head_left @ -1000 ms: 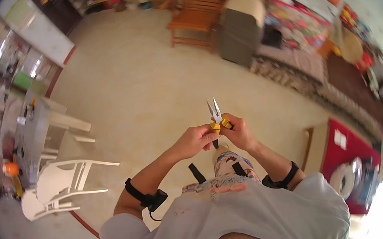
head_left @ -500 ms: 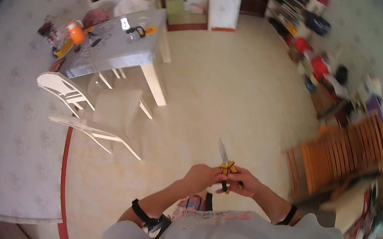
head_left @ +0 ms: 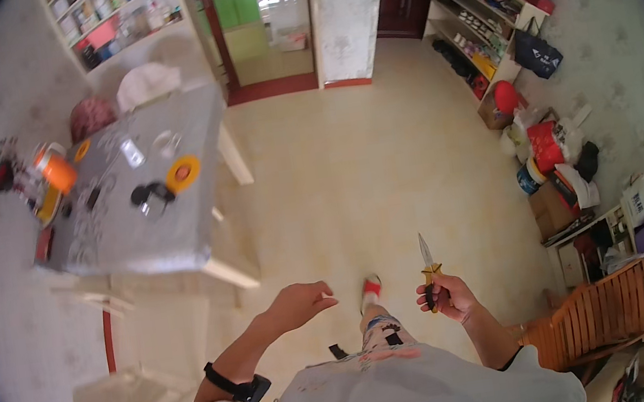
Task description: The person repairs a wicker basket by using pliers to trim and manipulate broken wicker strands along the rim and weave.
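Note:
My right hand (head_left: 452, 298) is closed round the black-and-yellow handle of a knife-like tool (head_left: 428, 264). Its pointed silver blade is aimed away from me, with a yellow crosspiece where blade meets handle. My left hand (head_left: 301, 303) holds nothing; its fingers are loosely bent and the thumb stands a little apart. It hovers over the floor, well to the left of the tool. A black strap with a small device (head_left: 250, 390) sits on my left forearm.
A grey-covered table (head_left: 181, 249) stands at the left, bearing an orange jug (head_left: 56, 171) and a glass pot (head_left: 154, 204). A blurred white chair (head_left: 131, 396) is near my left. Along the right wall are a shoe rack (head_left: 478, 23), red bags (head_left: 546, 146) and a slatted wooden seat (head_left: 601, 314).
My hands, together at the tool before, are now apart: the left moved left and the right moved right with the tool. The view has shifted forward, bringing the table and shelves closer.

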`<state>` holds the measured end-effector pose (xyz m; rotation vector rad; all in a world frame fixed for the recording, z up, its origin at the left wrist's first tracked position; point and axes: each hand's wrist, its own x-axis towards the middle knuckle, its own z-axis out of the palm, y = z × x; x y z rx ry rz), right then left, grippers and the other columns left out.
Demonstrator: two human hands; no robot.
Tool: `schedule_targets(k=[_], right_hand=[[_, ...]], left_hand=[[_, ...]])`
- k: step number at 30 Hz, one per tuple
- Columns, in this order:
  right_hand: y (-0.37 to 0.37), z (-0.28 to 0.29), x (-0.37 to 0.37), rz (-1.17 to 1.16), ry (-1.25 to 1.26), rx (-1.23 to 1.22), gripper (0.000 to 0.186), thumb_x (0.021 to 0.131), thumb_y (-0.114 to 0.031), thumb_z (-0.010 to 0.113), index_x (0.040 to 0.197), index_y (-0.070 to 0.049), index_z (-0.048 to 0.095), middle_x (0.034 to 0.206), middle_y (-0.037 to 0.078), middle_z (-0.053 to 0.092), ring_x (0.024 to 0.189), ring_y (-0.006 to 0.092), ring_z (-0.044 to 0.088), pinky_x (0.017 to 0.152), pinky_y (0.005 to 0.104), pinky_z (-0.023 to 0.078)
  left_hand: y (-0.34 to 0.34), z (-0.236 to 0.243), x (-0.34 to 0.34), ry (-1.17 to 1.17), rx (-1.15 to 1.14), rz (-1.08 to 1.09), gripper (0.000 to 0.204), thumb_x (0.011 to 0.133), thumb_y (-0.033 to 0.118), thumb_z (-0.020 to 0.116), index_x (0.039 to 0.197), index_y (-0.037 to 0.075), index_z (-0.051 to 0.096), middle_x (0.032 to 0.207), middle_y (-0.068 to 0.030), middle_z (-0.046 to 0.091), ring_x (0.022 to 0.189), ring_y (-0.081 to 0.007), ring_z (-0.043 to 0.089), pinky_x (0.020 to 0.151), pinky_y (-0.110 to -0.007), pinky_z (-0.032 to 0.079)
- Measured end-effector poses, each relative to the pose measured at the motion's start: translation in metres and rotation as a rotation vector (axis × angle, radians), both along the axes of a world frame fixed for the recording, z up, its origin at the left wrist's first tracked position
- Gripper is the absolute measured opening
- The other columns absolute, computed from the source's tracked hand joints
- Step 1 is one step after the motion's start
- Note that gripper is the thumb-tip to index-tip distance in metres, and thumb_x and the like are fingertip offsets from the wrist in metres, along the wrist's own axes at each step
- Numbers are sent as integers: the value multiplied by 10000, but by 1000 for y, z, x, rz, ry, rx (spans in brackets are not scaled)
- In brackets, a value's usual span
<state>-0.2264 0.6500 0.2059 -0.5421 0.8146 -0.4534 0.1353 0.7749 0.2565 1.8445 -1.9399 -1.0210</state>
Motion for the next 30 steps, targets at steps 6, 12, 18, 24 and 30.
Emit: schedule_targets(k=[6, 12, 18, 24, 30], right_hand=[[-292, -28, 135, 54, 211, 21, 258, 978, -180, 587, 1121, 33, 559, 929, 176, 672, 777, 277, 695, 669, 411, 593], [-557, 31, 372, 467, 232, -216, 281, 965, -214, 629, 1085, 37, 596, 920, 139, 688, 709, 209, 687, 613, 317, 548], [-803, 3, 566, 698, 357, -425, 259, 966, -238, 635, 1001, 18, 655, 846, 112, 715, 699, 174, 703, 549, 283, 521], [-1037, 18, 691, 459, 331, -275, 270, 963, -229, 638, 1042, 29, 636, 927, 127, 711, 811, 224, 715, 660, 316, 568], [-1285, -8, 811, 395, 455, -452, 239, 922, -237, 669, 988, -11, 702, 894, 58, 726, 771, 120, 645, 688, 269, 496]], left_hand=[[-255, -28, 119, 24, -37, 129, 312, 915, 324, 702, 1102, 80, 647, 823, -97, 705, 747, -275, 673, 655, -382, 521], [-444, 10, 265, 186, 16, 537, 401, 925, 291, 691, 1241, 55, 618, 936, -117, 716, 838, -237, 686, 781, -352, 539], [-659, -38, 444, 214, 18, 555, 394, 922, 290, 691, 1214, 35, 618, 927, -126, 718, 847, -245, 690, 770, -343, 537], [-957, -10, 620, 152, 27, 395, 397, 927, 299, 678, 1226, 47, 609, 923, -124, 718, 840, -269, 685, 756, -376, 530], [-1244, -4, 765, -6, -25, 155, 389, 921, 285, 685, 1236, 67, 617, 948, -101, 717, 857, -250, 687, 763, -370, 539]])
